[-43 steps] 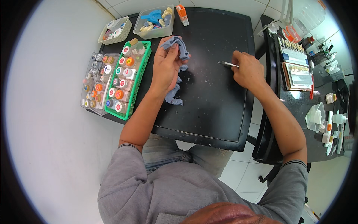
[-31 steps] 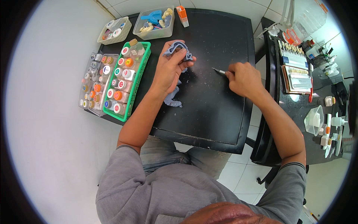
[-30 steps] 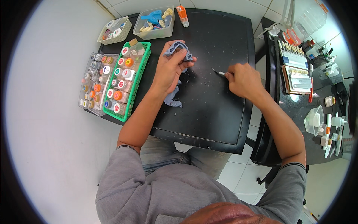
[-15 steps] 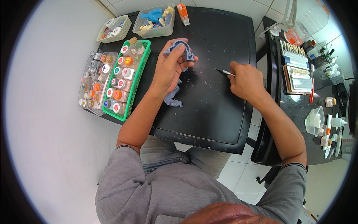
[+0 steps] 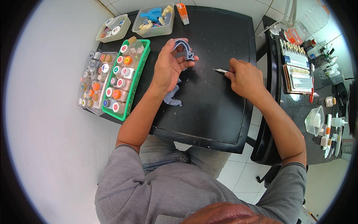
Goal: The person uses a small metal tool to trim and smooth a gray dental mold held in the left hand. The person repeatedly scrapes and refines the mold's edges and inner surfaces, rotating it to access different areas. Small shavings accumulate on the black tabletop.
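Above the far middle of the black table, my left hand (image 5: 166, 71) holds a blue-grey, U-shaped dental impression (image 5: 188, 53). Its curved arch rests against my fingers, with the thumb back at its left side. Over to the right, my right hand (image 5: 246, 79) is closed around a small knife (image 5: 220, 70) with a pale handle. The thin tip points left, apart from the impression. A lumpy blue-grey piece of impression material (image 5: 173, 99) lies on the table just below my left wrist. Small pale crumbs are scattered near it.
A green basket (image 5: 143, 61) of capped bottles stands left, beside a clear case of small jars (image 5: 89, 80). Behind are a tub with blue trays and casts (image 5: 171, 29), a small basket (image 5: 128, 26) and an orange-white carton (image 5: 182, 14). A side bench (image 5: 285, 130) holds shade guides.
My left thumb has moved off the front of the impression to its left side, showing more of the arch. My right hand has shifted its fingers slightly on the knife, which now lies flatter.
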Demonstrator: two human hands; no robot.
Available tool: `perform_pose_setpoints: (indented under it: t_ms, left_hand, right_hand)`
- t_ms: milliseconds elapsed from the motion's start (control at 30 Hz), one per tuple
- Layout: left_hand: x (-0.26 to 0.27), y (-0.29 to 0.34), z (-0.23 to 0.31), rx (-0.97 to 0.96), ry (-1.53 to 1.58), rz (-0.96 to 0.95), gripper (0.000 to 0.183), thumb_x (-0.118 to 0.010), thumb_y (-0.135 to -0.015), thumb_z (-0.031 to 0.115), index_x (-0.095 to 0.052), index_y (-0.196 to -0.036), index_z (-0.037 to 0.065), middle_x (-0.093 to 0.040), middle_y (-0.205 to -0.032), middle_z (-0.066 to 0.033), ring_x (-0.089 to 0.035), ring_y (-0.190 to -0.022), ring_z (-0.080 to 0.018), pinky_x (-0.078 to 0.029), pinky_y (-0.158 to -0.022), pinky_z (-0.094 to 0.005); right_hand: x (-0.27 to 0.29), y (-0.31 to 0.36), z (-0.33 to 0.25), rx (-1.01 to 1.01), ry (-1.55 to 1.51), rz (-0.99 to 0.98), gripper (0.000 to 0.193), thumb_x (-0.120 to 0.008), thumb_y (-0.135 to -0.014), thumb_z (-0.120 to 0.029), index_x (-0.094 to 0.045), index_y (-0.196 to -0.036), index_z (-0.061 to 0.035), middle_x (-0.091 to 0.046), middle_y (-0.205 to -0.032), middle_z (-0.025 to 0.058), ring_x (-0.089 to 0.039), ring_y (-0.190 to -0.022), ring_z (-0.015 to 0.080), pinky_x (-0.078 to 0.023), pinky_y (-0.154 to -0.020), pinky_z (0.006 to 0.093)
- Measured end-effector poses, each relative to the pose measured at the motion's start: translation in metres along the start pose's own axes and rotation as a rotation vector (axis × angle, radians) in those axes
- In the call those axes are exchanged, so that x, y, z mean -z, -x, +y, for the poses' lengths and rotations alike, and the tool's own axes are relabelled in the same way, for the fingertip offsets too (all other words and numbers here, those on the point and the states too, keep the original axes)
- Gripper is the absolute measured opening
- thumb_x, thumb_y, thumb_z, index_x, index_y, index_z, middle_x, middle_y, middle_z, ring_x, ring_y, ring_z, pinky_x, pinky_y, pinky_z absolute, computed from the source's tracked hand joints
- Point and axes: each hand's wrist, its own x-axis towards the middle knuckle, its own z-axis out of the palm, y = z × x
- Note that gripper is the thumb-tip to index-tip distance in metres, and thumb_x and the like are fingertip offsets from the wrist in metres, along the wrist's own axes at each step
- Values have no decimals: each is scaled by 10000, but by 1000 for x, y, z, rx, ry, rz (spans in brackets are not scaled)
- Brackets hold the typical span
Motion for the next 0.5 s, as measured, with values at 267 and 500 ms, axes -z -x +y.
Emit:
perform_pose_setpoints:
  t_ms: [267, 500]
  left_hand:
    - [-9, 3, -7, 63, 30, -12, 522, -526, -1187, 444, -603, -1417, -18, -659, -1182, -132, -753, -1126, -338, -674, -1004, -528]
    - [-22, 6, -23, 213, 1, -37, 421, -560, -1183, 392, -608, -1384, 26, -632, -1211, -128, -703, -1174, -328, -642, -1055, -661]
  right_hand:
    - [-3, 3, 4, -9, 112, -31, 244, -791, -1016, -246, -724, -1111, -32, -787, -1029, 161, -797, -951, 409, -613, -814, 531]
    - [-9, 10, 2, 77, 75, -80, 250, -786, -1016, -236, -724, -1153, -37, -788, -1057, 157, -798, -978, 403, -615, -838, 523]
